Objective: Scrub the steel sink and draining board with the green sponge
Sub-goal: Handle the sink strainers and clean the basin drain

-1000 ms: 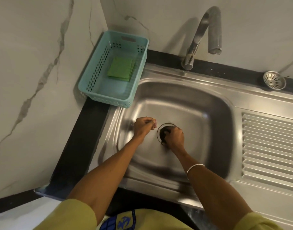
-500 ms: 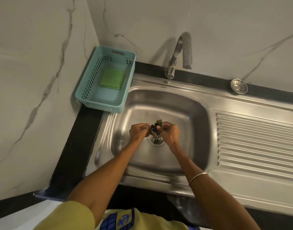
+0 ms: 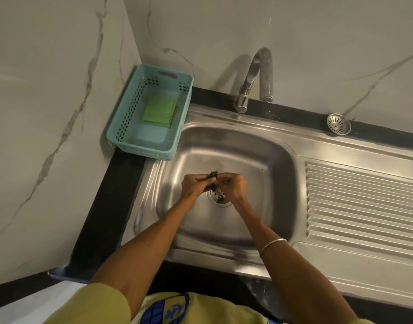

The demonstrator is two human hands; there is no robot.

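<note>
- Sponge (image 3: 159, 110) lies flat in the teal basket (image 3: 121, 127), at the back-left corner beside the sink; no hand touches it, so the scrubbing isn't started, by my reading.
- Handling, judged by look: light, soft, squashy, thin pad. Probably a rougher face on top (it looks like two layers, one dark edge peeking out at the right). No risk of breaking it. Easy to take w/ thumb on one face and fingers on the other, across the short side; the basket's walls are low, so reach in from above.
- Sink (image 3: 259, 164) and draining board (image 3: 364, 199) are stiff steel, smooth, likely slippery once wet. The ribs on the board will catch the sponge unless strokes run along them.
- Left hand (image 3: 193, 185): fingers curled, tips pinching a small dark-green scrap (image 3: 213, 175) just above the drain (image 3: 219, 195). Forearm comes in from lower left, wrist about level.
- Right hand (image 3: 231, 186): fingers curled too, tips meeting the left hand's at the same scrap; it seems to pinch the other end, tho blur makes that hard to be sure of. Bangle (image 3: 273, 244) on that wrist.
- Both hands are over the middle of the basin, knuckles up, close together, touching or nearly so.
- Scrap looks limp and leafy (waste from the drain, I'd guess); more dark bits sit in the drain hole.
- Strainer (image 3: 338, 123) rests on the black ledge behind the board, well apart from the hands. Tap (image 3: 254, 78) is at the back; no water seen running.
</note>
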